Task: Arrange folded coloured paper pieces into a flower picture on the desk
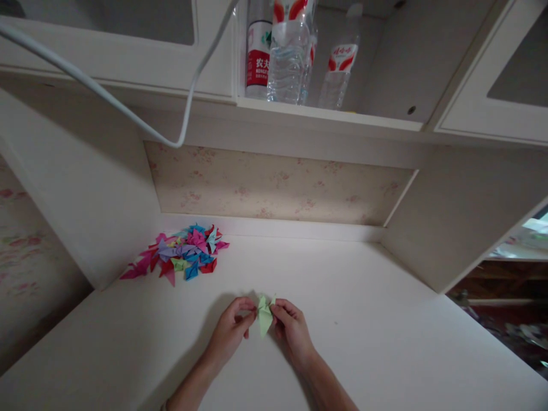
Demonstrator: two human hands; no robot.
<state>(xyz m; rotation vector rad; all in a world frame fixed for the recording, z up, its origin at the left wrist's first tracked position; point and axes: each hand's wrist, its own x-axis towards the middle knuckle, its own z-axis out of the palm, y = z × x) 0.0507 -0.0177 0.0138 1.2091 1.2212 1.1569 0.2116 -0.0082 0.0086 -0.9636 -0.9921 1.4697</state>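
Note:
Between my two hands, just over the white tabletop (368,354), is a light green folded paper crane (264,318). My left hand (233,325) pinches its left side between thumb and fingers. On the other side my right hand (293,328) grips the crane's right edge, thumb on top and fingers curled under. One pointed wing hangs down toward me, and small tips stick up at the top. The fingertips cover parts of both edges.
A heap of colourful paper cranes (184,251) lies at the back left against the side panel. Overhead, a shelf (334,115) holds several plastic bottles (286,63). A white bent arm or cable (128,111) hangs in front at upper left.

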